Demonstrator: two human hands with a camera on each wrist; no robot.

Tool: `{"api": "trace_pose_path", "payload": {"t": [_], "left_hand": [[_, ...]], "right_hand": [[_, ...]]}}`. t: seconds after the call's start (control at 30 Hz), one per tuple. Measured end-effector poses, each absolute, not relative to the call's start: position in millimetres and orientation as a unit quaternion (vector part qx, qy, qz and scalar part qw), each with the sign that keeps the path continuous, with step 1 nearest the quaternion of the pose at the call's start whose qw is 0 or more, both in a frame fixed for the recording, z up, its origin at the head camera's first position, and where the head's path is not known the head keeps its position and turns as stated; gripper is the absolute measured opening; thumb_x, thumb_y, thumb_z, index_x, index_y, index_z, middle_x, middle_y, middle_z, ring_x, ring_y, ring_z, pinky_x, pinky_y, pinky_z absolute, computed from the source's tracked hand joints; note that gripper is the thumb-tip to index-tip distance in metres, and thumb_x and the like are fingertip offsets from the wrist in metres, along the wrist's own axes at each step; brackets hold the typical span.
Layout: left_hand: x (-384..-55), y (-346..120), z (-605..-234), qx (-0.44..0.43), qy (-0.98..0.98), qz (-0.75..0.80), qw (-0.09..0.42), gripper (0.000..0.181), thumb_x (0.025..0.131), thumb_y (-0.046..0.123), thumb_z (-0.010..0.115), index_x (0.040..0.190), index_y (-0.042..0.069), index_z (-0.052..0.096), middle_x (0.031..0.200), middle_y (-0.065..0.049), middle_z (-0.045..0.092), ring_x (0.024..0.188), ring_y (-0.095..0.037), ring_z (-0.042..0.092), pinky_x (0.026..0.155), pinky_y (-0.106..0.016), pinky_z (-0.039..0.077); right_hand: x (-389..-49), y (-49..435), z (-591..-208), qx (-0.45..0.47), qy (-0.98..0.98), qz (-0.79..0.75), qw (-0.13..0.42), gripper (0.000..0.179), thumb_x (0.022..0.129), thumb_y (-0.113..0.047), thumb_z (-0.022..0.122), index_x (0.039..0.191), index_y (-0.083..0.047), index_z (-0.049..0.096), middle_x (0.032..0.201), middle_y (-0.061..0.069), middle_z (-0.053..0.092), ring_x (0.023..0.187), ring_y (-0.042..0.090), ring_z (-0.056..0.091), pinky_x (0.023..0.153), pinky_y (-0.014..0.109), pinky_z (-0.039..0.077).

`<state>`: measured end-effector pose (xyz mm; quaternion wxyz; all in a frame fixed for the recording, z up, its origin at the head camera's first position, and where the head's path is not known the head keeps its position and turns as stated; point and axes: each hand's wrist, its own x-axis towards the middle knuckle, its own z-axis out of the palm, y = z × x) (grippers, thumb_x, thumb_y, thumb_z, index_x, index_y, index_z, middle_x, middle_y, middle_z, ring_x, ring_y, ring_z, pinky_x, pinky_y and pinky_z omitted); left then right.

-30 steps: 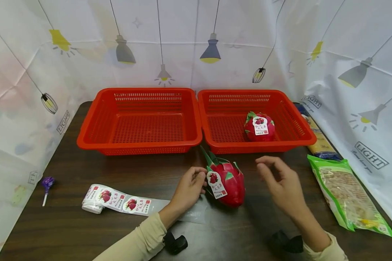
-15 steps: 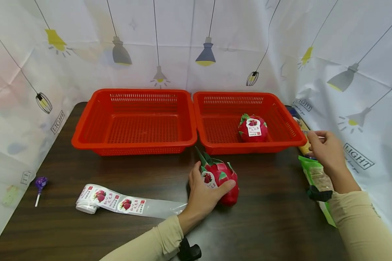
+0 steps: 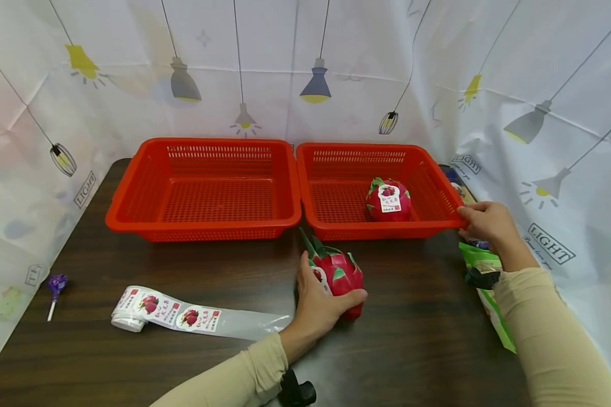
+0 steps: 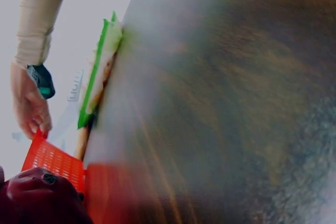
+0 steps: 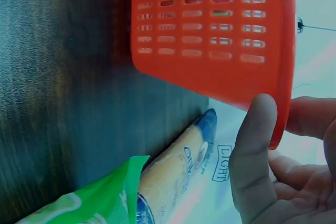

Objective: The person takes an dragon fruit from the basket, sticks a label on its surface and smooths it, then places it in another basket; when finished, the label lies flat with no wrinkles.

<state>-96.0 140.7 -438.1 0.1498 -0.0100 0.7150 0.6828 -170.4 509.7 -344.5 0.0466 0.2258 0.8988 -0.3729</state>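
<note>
My left hand grips a red dragon fruit with green leaves on the dark table, thumb on its near right side. A white sticker on that fruit is partly covered by the fingers. At the right-hand red plastic basket, my right hand pinches the rim at the front right corner; the right wrist view shows the thumb on the basket's outer side. Inside this basket sits another dragon fruit bearing a sticker. Only a dark red part of the held dragon fruit appears in the left wrist view.
Left of it stands a second red basket. A sticker roll trails its strip toward my left hand, and a purple lollipop lies far left. On the right are a green bag and a yellow-and-blue packet.
My left hand has taken hold of the dragon fruit. My right hand has swung out to the right, then come to the basket's corner and gripped the rim. The head view has shifted slightly.
</note>
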Motion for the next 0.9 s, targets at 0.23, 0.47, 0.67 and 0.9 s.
{"api": "trace_pose_path", "payload": {"t": [0.23, 0.47, 0.67, 0.9], "left_hand": [[-101.6, 134.3, -434.4, -0.018, 0.72, 0.672, 0.173, 0.118, 0.071, 0.035, 0.091, 0.159, 0.023, 0.014, 0.148, -0.014, 0.04, 0.134, -0.035, 0.041, 0.102, -0.056, 0.051], [-88.5, 118.5, -428.0, 0.029, 0.717, 0.663, 0.213, 0.114, 0.07, 0.035, 0.092, 0.156, 0.023, 0.017, 0.145, -0.012, 0.043, 0.132, -0.032, 0.044, 0.098, -0.053, 0.055], [-60.8, 93.4, -398.8, 0.074, 0.666, 0.678, 0.301, 0.113, 0.072, 0.036, 0.09, 0.156, 0.03, 0.014, 0.145, -0.01, 0.041, 0.13, -0.031, 0.046, 0.092, -0.051, 0.059], [-61.8, 78.9, -339.1, 0.149, 0.637, 0.706, 0.271, 0.106, 0.079, 0.034, 0.086, 0.154, 0.043, 0.011, 0.142, -0.003, 0.043, 0.128, -0.026, 0.048, 0.092, -0.042, 0.06]], "right_hand": [[-177.3, 512.0, -345.9, 0.216, 0.895, -0.386, 0.064, 0.056, 0.106, -0.028, 0.053, 0.142, 0.013, 0.043, 0.091, 0.004, 0.064, 0.067, 0.007, 0.069, 0.067, 0.025, 0.061], [-174.3, 514.5, -350.1, 0.218, 0.889, -0.397, 0.067, 0.055, 0.105, -0.027, 0.054, 0.141, 0.013, 0.042, 0.087, 0.001, 0.063, 0.066, 0.007, 0.069, 0.068, 0.025, 0.061], [-168.3, 515.0, -351.9, 0.213, 0.892, -0.396, 0.054, 0.058, 0.106, -0.028, 0.052, 0.143, 0.014, 0.038, 0.104, 0.017, 0.06, 0.065, 0.01, 0.07, 0.068, 0.026, 0.061], [-169.7, 509.9, -352.5, 0.204, 0.897, -0.392, 0.031, 0.056, 0.106, -0.029, 0.052, 0.14, 0.014, 0.041, 0.116, 0.028, 0.055, 0.063, 0.01, 0.069, 0.065, 0.026, 0.061]]}}
